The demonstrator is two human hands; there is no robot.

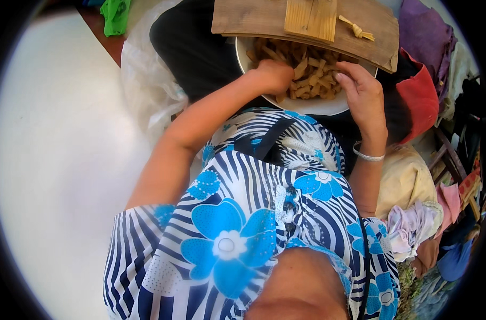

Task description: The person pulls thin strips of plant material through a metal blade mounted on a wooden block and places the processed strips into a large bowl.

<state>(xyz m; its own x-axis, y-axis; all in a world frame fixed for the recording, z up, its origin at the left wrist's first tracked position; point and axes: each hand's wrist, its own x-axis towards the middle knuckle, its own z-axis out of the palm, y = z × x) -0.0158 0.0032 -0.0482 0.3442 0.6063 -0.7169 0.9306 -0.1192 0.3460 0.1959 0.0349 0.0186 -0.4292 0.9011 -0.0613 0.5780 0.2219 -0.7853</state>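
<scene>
A white basin (307,108) rests on my lap, filled with tan-brown strip-like pieces (313,77). My left hand (276,76) is closed among the pieces at the basin's left side; its fingertips are hidden, and what they hold cannot be made out. Over the right rim, my right hand (363,88) has its thumb and forefinger slightly apart beside the pieces. Nothing shows between them, and the other fingers are curled. A wooden board (248,18) lies across the far part of the basin. On it sit a smaller wood block (310,18) and a pale yellow knotted strip (356,28).
A translucent plastic bag (147,74) lies left of my leg, beside a wide white surface (67,160). Something bright green (114,16) is at the far left. Purple cloth (427,42), red fabric (419,101) and a beige bundle (405,178) crowd the right side.
</scene>
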